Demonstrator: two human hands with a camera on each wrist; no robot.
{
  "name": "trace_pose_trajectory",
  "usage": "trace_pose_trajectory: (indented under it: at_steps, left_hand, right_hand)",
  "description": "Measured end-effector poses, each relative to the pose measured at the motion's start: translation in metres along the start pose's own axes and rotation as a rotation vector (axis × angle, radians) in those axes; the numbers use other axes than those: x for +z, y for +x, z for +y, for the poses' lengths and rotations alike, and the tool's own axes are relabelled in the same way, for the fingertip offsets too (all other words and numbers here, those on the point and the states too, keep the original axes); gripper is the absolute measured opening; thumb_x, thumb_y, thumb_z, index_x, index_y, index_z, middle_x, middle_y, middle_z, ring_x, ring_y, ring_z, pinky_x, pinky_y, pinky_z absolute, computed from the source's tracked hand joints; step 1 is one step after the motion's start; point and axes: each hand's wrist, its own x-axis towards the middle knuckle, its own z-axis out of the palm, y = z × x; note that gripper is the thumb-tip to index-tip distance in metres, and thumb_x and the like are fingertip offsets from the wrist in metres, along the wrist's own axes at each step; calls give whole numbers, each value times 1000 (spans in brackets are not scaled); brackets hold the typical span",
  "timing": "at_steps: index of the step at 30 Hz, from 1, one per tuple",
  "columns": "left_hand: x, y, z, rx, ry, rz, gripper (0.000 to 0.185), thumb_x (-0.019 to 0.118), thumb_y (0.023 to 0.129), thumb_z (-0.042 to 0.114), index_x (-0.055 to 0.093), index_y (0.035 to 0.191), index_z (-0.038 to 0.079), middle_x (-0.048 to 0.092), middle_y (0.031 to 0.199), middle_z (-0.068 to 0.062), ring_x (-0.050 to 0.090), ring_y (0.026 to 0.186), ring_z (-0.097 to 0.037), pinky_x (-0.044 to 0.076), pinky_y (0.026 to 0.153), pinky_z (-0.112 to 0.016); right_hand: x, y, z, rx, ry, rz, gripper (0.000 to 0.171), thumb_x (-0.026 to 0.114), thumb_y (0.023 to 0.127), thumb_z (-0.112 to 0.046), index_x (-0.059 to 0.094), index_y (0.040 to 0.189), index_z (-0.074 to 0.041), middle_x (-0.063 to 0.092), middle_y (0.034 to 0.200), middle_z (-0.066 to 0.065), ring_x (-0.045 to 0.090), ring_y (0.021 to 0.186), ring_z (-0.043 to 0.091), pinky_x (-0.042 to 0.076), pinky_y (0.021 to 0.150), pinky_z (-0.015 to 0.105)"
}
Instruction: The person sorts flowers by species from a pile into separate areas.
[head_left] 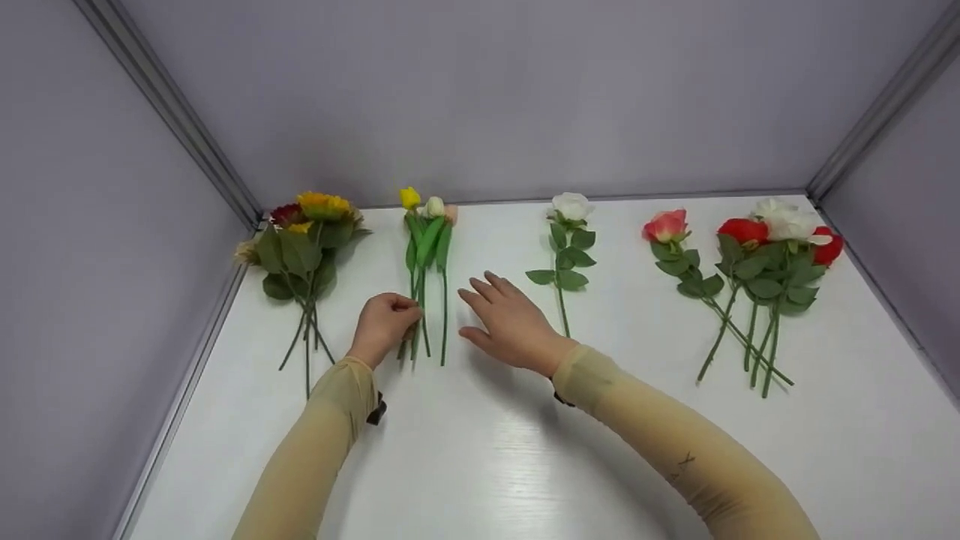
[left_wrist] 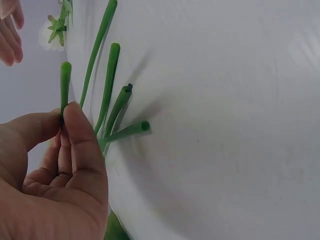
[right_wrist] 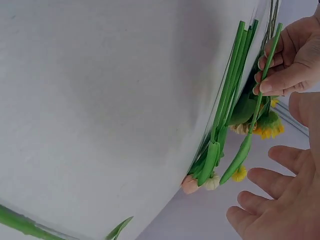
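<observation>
A bunch of artificial tulips with yellow, white and pink heads lies on the white table. My left hand pinches one green tulip stem between thumb and fingers and holds its lower end lifted off the table. The other tulip stems lie flat beside it. My right hand is open with its fingers spread, just right of the tulips and holding nothing. In the right wrist view the left hand shows pinching the stem, above the right hand's fingers.
A sunflower bunch lies at the far left by the wall. Right of the hands lie a white rose, a pink rose and a bunch of red and white roses. Grey walls enclose the table on three sides.
</observation>
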Motion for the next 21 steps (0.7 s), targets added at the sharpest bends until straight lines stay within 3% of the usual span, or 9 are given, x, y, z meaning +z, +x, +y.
trace_pose_trajectory:
  at_steps: [7,13,21]
  left_hand:
    - [2,4,2,19,89,14,25,68,98,17,71,117,1,70,101,-13,65,83,-20,54,72,-33]
    - [3,5,1,28,165,22,27,68,98,19,71,119,2,70,111,-13,65,93,-24,54,80,-37]
    - [4,5,0,24,142,20,29,69,99,19,69,122,1,70,110,-14,68,94,-25,56,80,-38]
  right_hand:
    - [6,-5,4,-9,3,-7,63,53,106,-46,43,156,-9,38,160,16,23,153,34,15,125,40]
    - [9,-9,9,-12,27,-4,62,54,106,-45,45,154,-7,40,159,18,25,152,37,15,125,40]
    - [7,-14,19,8,36,-16,62,54,106,-45,45,154,-7,40,159,19,24,152,38,16,124,43]
